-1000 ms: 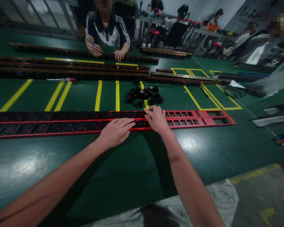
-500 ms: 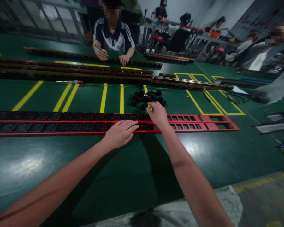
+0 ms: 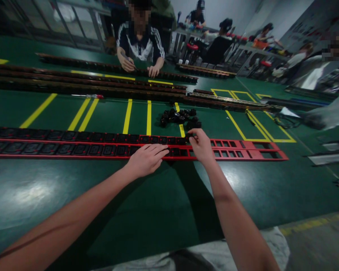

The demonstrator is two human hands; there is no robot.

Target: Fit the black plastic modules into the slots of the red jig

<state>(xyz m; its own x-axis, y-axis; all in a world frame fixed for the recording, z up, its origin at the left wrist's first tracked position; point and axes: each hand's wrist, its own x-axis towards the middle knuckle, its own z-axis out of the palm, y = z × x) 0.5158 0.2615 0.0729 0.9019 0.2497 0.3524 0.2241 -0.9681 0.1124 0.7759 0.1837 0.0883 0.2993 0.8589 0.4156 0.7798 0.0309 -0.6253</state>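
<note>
Two long red strips (image 3: 251, 153) lie side by side across the green table, most of their slots filled with black sockets (image 3: 73, 149), while the slots at the right end are bare. My left hand (image 3: 147, 159) lies flat on the near strip, fingers stretched out. My right hand (image 3: 201, 143) is pinched on a black socket (image 3: 190, 137) at the far strip, just past the last filled slot. A heap of loose black sockets (image 3: 180, 117) lies right behind the strips.
Dark long strips (image 3: 87, 88) lie in rows further back, with a red-handled screwdriver (image 3: 89, 96) beside them. A person in a striped jacket (image 3: 140, 43) works on a strip across the table. More people sit at benches behind. Cables (image 3: 282, 117) lie at right.
My right hand reached back to the heap of sockets, then came forward and right to the far strip with a socket in its fingers. My left hand stayed on the near strip.
</note>
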